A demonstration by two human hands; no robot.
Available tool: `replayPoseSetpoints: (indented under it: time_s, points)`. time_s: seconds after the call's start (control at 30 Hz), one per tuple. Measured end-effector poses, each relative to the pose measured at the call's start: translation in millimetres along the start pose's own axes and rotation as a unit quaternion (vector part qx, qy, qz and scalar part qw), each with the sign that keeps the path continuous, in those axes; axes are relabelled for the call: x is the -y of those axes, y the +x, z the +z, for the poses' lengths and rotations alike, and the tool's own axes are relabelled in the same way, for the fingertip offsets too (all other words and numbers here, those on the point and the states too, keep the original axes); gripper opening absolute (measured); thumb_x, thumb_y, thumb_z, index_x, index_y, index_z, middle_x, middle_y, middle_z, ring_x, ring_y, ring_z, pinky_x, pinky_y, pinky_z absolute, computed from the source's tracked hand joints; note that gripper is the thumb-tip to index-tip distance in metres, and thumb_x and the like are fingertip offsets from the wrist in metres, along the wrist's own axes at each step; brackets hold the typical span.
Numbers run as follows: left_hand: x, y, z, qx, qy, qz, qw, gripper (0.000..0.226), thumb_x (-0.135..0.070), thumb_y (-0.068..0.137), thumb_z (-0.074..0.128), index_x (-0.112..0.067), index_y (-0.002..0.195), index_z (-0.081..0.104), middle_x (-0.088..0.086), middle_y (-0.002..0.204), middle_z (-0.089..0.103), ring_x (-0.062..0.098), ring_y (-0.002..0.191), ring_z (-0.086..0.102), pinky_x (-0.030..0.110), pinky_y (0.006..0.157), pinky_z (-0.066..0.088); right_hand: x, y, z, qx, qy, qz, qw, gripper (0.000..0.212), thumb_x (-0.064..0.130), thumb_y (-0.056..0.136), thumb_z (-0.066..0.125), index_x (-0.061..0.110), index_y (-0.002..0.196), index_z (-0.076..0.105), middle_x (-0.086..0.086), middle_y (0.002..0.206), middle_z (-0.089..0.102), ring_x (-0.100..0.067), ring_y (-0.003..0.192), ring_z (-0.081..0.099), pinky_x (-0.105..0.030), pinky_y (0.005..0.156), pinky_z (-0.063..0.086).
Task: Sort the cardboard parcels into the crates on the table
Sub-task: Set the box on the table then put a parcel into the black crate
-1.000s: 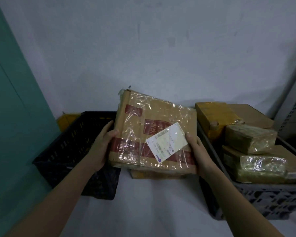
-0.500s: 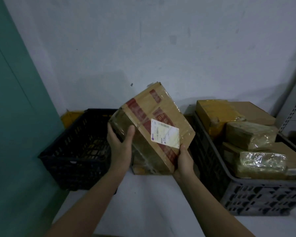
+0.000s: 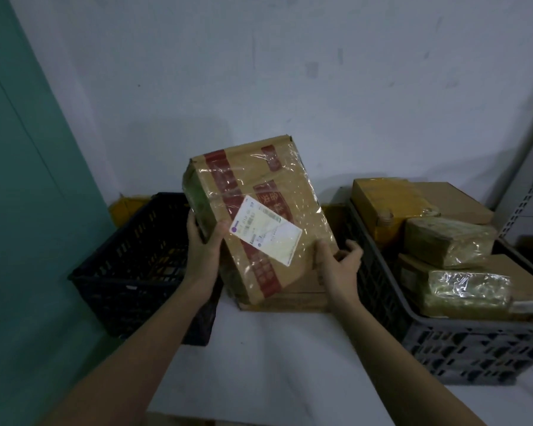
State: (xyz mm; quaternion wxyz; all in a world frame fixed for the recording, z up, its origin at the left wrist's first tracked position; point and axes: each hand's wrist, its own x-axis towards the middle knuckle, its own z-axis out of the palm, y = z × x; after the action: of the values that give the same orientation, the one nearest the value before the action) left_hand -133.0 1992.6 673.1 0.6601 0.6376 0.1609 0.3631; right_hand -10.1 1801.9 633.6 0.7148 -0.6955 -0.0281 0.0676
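The taped cardboard parcel (image 3: 259,219) is held up in the air between the two crates, tilted, its long axis running from the upper right corner down to the lower left, white label (image 3: 266,230) facing the camera. The left hand (image 3: 203,245) grips its left edge, thumb curled over the front face and fingers behind. The right hand (image 3: 339,265) sits at the lower right corner with fingers loosely spread, thumb touching the face, more steadying than clamping. The black crate (image 3: 130,265) lies just left of the gripping hand; the grey crate (image 3: 462,342), already stacked with parcels, lies right. Going left looks the shorter swing, led by the left hand
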Motion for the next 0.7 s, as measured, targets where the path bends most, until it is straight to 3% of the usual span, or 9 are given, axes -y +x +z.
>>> replayPoseSetpoints:
  time_s: [0.07,0.17,0.23,0.33,0.43,0.53,0.63,0.7]
  points:
    - [-2,7,-10,0.003,0.006,-0.019,1.0,0.093,-0.065,0.066,0.073,-0.042,0.145,0.028,-0.004,0.131,0.058,0.009,0.105,0.068,0.035,0.081,0.055,6,11,-13,0.036,-0.03,-0.055,0.997,0.088,0.058,0.083,0.069,0.035,0.152,0.019,-0.001,0.153,0.031,-0.021,0.132,0.044,-0.047,0.099,0.051]
    - [-2,11,-16,0.009,0.024,-0.049,0.998,0.089,-0.067,0.064,0.069,-0.035,0.135,0.026,-0.001,0.121,0.059,0.004,0.09,0.071,0.025,0.068,0.054,16,15,-20,0.187,-0.033,-0.063,0.98,0.085,0.063,0.079,0.067,0.04,0.151,0.027,0.011,0.139,0.05,-0.004,0.109,0.061,-0.025,0.083,0.055]
    - [-1,12,-14,0.014,0.026,-0.071,0.997,0.087,-0.068,0.063,0.068,-0.03,0.128,0.026,0.001,0.118,0.058,0.009,0.087,0.072,0.024,0.065,0.054,15,15,-21,0.22,-0.039,-0.067,0.972,0.076,0.063,0.077,0.068,0.041,0.145,0.04,0.012,0.13,0.062,-0.008,0.106,0.067,-0.03,0.089,0.055]
    - [0,12,-9,0.019,0.032,-0.101,0.994,0.082,-0.07,0.068,0.064,-0.03,0.129,0.028,0.003,0.123,0.057,0.015,0.1,0.067,0.033,0.075,0.055,3,10,-18,0.199,-0.008,-0.062,0.978,0.054,0.056,0.085,0.065,0.038,0.134,0.054,0.008,0.119,0.07,-0.01,0.1,0.071,-0.03,0.082,0.057]
    - [1,8,-3,0.035,0.096,-0.101,0.99,0.104,-0.079,0.063,0.064,-0.037,0.149,0.024,-0.001,0.146,0.045,0.017,0.122,0.057,0.044,0.097,0.051,-10,2,-12,0.158,0.023,-0.044,0.986,0.036,0.049,0.095,0.057,0.036,0.128,0.059,0.005,0.112,0.073,-0.01,0.094,0.073,-0.024,0.071,0.058]
    - [9,-7,4,0.089,0.134,-0.075,0.984,0.108,-0.062,0.069,0.08,-0.047,0.153,0.014,-0.015,0.144,0.04,0.006,0.125,0.049,0.026,0.092,0.048,-16,-1,-6,0.114,0.052,-0.018,0.992,0.044,0.05,0.097,0.053,0.033,0.137,0.052,0.004,0.117,0.07,-0.016,0.099,0.071,-0.036,0.082,0.059]
    - [19,-12,6,0.103,0.143,-0.024,0.984,0.081,-0.029,0.084,0.079,-0.043,0.149,0.033,-0.018,0.134,0.058,-0.004,0.114,0.06,0.01,0.078,0.051,-17,0,-5,0.115,0.05,-0.01,0.992,0.046,0.051,0.097,0.051,0.036,0.14,0.046,0.003,0.123,0.066,-0.017,0.105,0.069,-0.042,0.088,0.057]
    - [19,-13,6,0.102,0.127,-0.008,0.987,0.07,-0.023,0.087,0.076,-0.039,0.146,0.041,-0.014,0.13,0.063,0.001,0.117,0.06,0.014,0.084,0.052,-15,2,-8,0.129,0.023,-0.019,0.991,0.053,0.054,0.095,0.054,0.039,0.144,0.039,0.006,0.127,0.063,-0.015,0.106,0.067,-0.039,0.087,0.057]
